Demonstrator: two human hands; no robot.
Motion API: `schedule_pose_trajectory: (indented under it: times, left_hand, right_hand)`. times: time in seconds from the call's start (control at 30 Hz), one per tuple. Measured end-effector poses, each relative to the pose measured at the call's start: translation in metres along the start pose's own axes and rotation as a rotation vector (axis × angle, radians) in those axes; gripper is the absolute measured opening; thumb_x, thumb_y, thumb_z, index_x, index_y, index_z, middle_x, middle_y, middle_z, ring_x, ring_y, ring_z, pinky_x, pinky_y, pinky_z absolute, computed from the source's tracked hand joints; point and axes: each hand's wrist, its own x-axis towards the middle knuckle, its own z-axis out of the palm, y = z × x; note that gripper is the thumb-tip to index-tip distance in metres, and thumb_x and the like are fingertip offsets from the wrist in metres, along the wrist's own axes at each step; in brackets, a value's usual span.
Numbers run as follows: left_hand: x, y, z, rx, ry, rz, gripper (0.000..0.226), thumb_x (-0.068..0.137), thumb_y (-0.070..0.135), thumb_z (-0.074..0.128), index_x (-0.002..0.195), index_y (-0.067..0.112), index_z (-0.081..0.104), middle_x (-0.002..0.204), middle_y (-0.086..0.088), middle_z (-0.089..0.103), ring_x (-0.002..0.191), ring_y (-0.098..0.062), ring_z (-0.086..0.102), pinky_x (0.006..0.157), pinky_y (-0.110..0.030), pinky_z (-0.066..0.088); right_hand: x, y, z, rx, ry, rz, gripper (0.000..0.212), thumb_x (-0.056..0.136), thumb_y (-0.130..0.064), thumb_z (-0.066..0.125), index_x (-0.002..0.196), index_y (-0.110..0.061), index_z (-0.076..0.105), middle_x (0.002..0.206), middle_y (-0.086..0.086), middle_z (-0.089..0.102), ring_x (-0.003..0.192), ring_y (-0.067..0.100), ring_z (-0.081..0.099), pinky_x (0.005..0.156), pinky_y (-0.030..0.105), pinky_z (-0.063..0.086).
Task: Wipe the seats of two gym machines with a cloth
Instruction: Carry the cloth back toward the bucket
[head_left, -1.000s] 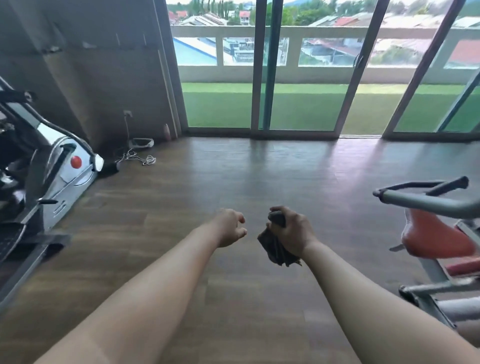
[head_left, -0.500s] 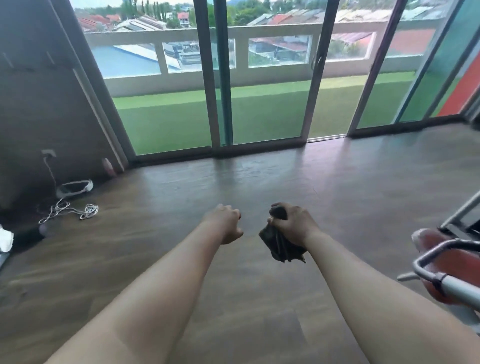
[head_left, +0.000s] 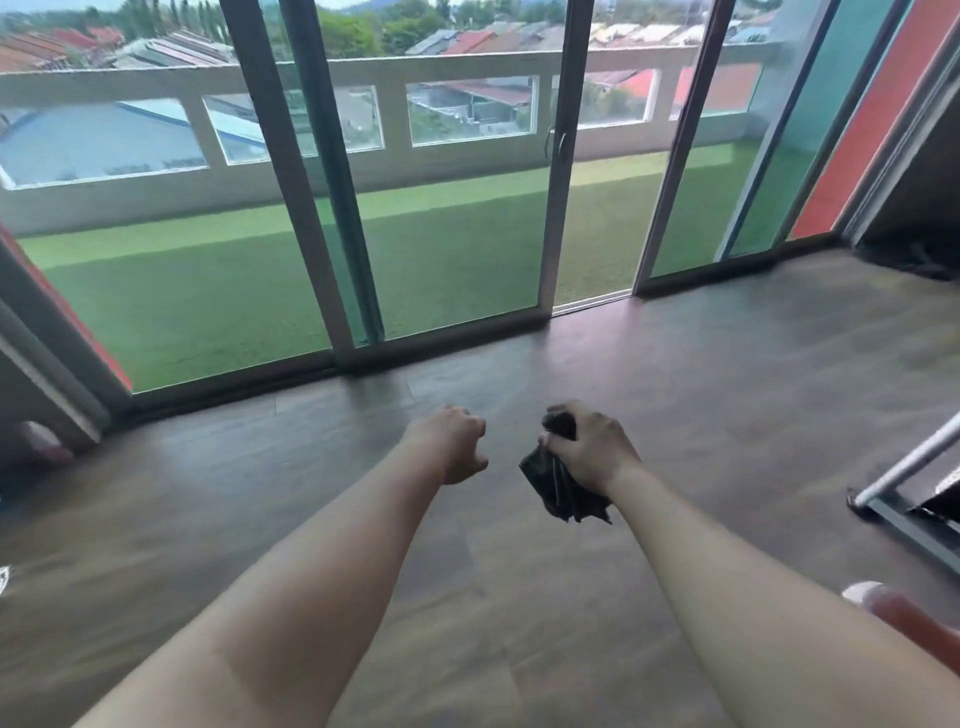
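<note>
view: head cam swings right vs 1 s ago; the grey machine and loose cable at the left are out of frame now, sliding doors (head_left: 457, 234) fill the top.
R hand: right hand (head_left: 592, 449) keeps the same grip as 1 s ago, fingers and thumb wrapped tight round the bunched dark cloth (head_left: 563, 491).
cloth pos: in the air over the floor (head_left: 727, 389), hanging below the R fist, touching no machine, well apart from any seat.
L hand: left hand (head_left: 449, 441) is unchanged, grip curled narrow into a fist, holds nothing, just beside the R hand with a gap between.
arms: both out front, same spacing as before; only the bkgd moves, so prob the body/head is turning, not the hands.
seat: red seat (head_left: 914, 621) was mid-right 1 s ago, now slid to the lower-right corner, mostly cut off by the R forearm and frame edge.
frame: metal frame (head_left: 906, 467) of that machine shows at the right edge, rest out of view.
step: judged as transit/turn btw machines, no wiping contact at this moment.
progress: can't tell from this view which seat is done, if any.
meaning: cloth is ready in hand, so next needs only an approach to a seat; the red one is nearest but off to the side.
risk: motion blur, fast pan; loose cloth tail may drag or snag on the frame.
</note>
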Motion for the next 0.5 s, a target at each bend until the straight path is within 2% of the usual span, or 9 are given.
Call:
schedule_pose_trajectory:
  times: [0.2, 0.37, 0.5]
  left_hand:
    - [0.187, -0.003, -0.046, 0.042, 0.030, 0.122, 0.048, 0.100, 0.042, 0.057, 0.143, 0.019, 0.056, 0.139, -0.010, 0.058, 0.135, -0.030, 0.048, 0.100, -0.040, 0.047]
    - [0.346, 0.010, -0.091, 0.101, 0.048, 0.279, 0.046, 0.099, 0.039, 0.059, 0.139, 0.016, 0.060, 0.132, -0.010, 0.061, 0.130, -0.031, 0.052, 0.094, -0.034, 0.047]
    - [0.466, 0.042, -0.124, 0.111, 0.050, 0.386, 0.046, 0.097, 0.041, 0.061, 0.137, 0.019, 0.061, 0.129, -0.007, 0.062, 0.129, -0.029, 0.050, 0.088, -0.035, 0.048]
  right_hand:
    - [0.162, 0.034, -0.045, 0.021, 0.099, 0.071, 0.035, 0.088, -0.030, 0.073, 0.122, -0.023, 0.066, 0.119, 0.003, 0.072, 0.114, 0.025, 0.064, 0.094, 0.025, 0.045]
    - [0.281, 0.073, -0.081, 0.083, 0.225, 0.180, 0.032, 0.088, -0.029, 0.072, 0.118, -0.021, 0.067, 0.119, 0.003, 0.072, 0.114, 0.024, 0.064, 0.087, 0.019, 0.040]
    - [0.361, 0.114, -0.131, 0.122, 0.319, 0.269, 0.029, 0.088, -0.030, 0.073, 0.115, -0.023, 0.068, 0.118, 0.001, 0.073, 0.114, 0.023, 0.065, 0.091, 0.021, 0.042]
